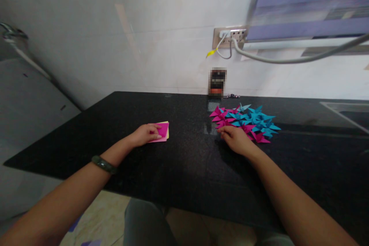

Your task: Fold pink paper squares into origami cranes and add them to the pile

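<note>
A small stack of square origami paper [164, 130], pink on top with yellow edges below, lies on the dark countertop. My left hand [145, 135] rests at the stack's left side, its thumb and fingers closed on the pink paper. Pink and blue folded paper cranes [255, 119] lie in a cluster to the right. My right hand [235, 138] is at the cluster's front left, beside the pink cranes. Its thumb and fingertips are pinched together; whatever is between them is too small to make out.
The black countertop [184, 177] runs along a tiled wall. A blurred-out box-like object [217, 82] stands against the wall, with a small beaded string [233, 95] beside it. Cables run from a wall socket [230, 37]. A sink edge [343, 117] shows at the right.
</note>
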Demonstrator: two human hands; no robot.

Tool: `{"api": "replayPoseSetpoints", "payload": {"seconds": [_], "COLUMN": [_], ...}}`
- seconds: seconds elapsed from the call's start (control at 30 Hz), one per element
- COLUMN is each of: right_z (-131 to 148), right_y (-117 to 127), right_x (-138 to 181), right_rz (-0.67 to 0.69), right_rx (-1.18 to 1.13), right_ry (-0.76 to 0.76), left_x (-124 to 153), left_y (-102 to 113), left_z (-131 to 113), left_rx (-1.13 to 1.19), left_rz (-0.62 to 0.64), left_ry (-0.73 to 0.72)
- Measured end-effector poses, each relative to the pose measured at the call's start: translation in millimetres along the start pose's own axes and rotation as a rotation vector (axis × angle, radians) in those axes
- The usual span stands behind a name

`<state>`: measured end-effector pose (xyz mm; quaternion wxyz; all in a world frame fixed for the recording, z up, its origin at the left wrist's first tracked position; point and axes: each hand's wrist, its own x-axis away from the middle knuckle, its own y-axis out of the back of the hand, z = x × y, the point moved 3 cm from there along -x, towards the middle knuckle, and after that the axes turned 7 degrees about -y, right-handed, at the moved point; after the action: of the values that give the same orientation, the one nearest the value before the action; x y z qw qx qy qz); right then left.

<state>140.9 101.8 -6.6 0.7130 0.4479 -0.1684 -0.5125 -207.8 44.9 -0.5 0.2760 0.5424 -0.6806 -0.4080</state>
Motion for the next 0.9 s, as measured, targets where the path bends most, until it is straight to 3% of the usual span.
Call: {"api": "replayPoseSetpoints", "payload": {"seconds": [0.13, 0.33, 0.57, 0.67, 0.77, 0.9], "right_z": [-1, -1, 0, 1, 6, 22], "right_y": [-2, -3, -3, -4, -8, -19], "right_x": [-1, -1, 0, -1, -1, 5], "right_rz": [0.005, 0.005, 0.019, -0.009, -0.016, 0.198], "right_rx": [0.008, 0.006, -0.009, -0.08, -0.276, -0.662], "right_ry": [-0.004, -0.006, -0.014, -0.048, -0.175, -0.408], "left_x": [0, 1, 2, 0, -5, -13], "left_y": [1, 2, 2, 1, -4, -21], "left_z": [-4, -8, -8, -20, -51, -106], "left_rx": [0.008, 0.049, 0.05, -0.042, -0.093, -0.234], "left_rz": [-0.048, -0.1, -0.154, -0.266, -0.371, -0.428], "left_ry": [0.021, 0.193, 0.189, 0.099, -0.058, -0.29]}}
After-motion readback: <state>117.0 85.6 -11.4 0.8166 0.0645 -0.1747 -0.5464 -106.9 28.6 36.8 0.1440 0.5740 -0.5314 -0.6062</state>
